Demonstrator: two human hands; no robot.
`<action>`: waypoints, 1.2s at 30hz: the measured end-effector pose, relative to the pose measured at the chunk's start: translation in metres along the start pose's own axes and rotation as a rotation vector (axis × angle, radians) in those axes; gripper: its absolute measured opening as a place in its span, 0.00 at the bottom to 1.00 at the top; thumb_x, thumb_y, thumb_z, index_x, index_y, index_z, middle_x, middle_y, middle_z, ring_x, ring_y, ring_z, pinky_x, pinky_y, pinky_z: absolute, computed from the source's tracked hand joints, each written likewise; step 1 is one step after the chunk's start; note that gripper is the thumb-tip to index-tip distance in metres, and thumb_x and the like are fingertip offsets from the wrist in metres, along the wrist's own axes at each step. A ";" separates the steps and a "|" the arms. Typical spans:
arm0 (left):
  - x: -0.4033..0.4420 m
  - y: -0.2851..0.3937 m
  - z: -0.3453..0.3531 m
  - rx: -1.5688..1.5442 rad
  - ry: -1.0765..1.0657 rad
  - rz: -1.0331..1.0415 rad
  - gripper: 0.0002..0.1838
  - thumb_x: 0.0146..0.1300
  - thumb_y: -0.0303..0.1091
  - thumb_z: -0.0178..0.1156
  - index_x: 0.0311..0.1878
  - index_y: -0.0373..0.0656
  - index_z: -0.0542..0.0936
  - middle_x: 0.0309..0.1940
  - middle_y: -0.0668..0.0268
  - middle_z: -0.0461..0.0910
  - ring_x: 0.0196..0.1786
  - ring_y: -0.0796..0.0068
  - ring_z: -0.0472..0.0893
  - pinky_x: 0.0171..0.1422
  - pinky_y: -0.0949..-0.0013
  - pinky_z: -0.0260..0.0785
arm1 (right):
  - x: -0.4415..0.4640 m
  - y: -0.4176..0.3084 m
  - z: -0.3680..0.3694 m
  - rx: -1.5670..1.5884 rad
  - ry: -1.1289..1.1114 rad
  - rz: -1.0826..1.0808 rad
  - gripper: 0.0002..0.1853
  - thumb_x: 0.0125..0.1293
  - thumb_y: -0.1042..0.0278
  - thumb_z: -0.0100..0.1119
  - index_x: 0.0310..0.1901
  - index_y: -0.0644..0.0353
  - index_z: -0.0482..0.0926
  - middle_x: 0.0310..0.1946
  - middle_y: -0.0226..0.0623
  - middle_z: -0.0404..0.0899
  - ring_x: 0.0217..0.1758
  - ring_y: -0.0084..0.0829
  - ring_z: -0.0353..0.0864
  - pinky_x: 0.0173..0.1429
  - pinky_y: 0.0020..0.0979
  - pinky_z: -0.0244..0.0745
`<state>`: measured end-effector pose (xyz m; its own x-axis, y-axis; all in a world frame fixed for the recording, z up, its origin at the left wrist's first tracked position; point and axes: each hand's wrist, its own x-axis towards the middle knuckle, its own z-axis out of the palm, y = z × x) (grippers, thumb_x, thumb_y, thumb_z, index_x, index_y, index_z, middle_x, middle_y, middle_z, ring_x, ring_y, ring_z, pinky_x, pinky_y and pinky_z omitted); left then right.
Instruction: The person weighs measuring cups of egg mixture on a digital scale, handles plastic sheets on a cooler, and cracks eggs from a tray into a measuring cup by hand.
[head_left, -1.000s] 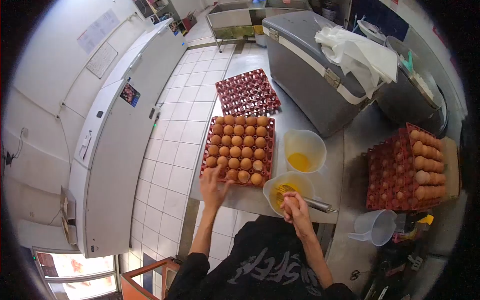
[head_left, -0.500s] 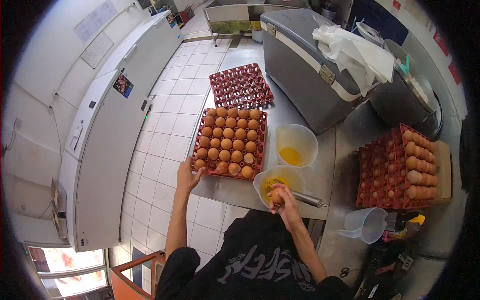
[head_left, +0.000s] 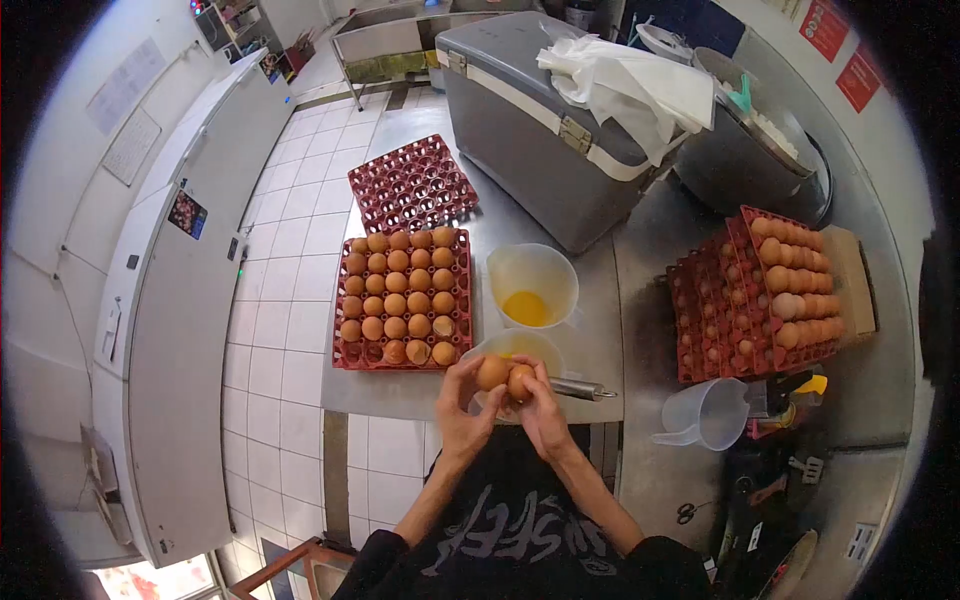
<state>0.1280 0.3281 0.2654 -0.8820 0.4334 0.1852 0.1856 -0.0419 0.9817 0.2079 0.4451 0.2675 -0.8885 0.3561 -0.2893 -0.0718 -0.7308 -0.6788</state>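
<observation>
Gripping rounded orange-brown egg [head_left: 491, 373]: left fingers [head_left: 457, 380]; gripping matching second egg [head_left: 520, 382]: right fingers [head_left: 542, 393].

Cannot see all of the nearer jug [head_left: 548, 352] or metal handle [head_left: 583, 388] behind the hands [head_left: 464, 422]. Cannot read the small print on the red wall signs [head_left: 858, 82]. Cannot follow the reddish frame [head_left: 280, 567] past the bottom edge.

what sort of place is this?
Likely a commercial kitchen, perhaps a bakery's: a silver metal worktop, a square red tray of brown eggs, and a long white freezer-like chest.
</observation>
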 end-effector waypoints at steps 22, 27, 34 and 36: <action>0.016 -0.002 0.007 -0.092 -0.225 -0.126 0.24 0.71 0.28 0.61 0.68 0.36 0.69 0.58 0.55 0.77 0.60 0.69 0.78 0.66 0.65 0.71 | -0.002 -0.003 -0.005 -0.525 0.124 -0.226 0.24 0.74 0.64 0.51 0.69 0.55 0.66 0.62 0.40 0.70 0.61 0.39 0.74 0.63 0.38 0.72; 0.025 0.003 -0.014 -0.341 -0.427 -0.427 0.23 0.71 0.27 0.61 0.67 0.37 0.70 0.60 0.56 0.76 0.61 0.68 0.78 0.66 0.64 0.71 | -0.016 -0.044 0.011 -1.126 0.100 -0.301 0.25 0.65 0.71 0.62 0.65 0.58 0.74 0.57 0.47 0.78 0.61 0.43 0.78 0.67 0.38 0.72; 0.047 0.013 -0.023 0.049 -0.634 -0.132 0.27 0.64 0.28 0.68 0.65 0.38 0.72 0.55 0.58 0.79 0.53 0.69 0.83 0.58 0.66 0.78 | -0.012 -0.040 0.010 -1.155 0.150 -0.370 0.22 0.61 0.72 0.66 0.58 0.61 0.81 0.53 0.49 0.83 0.55 0.43 0.85 0.61 0.36 0.77; 0.049 0.015 -0.023 0.072 -0.629 -0.157 0.27 0.62 0.26 0.69 0.64 0.37 0.73 0.55 0.57 0.79 0.52 0.70 0.84 0.57 0.66 0.78 | -0.012 -0.033 0.006 -1.142 0.165 -0.398 0.22 0.61 0.73 0.65 0.58 0.60 0.80 0.52 0.49 0.83 0.55 0.45 0.84 0.61 0.38 0.77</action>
<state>0.0775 0.3274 0.2902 -0.4832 0.8745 -0.0420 0.1234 0.1154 0.9856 0.2183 0.4614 0.2971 -0.8210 0.5690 0.0480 0.1879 0.3485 -0.9183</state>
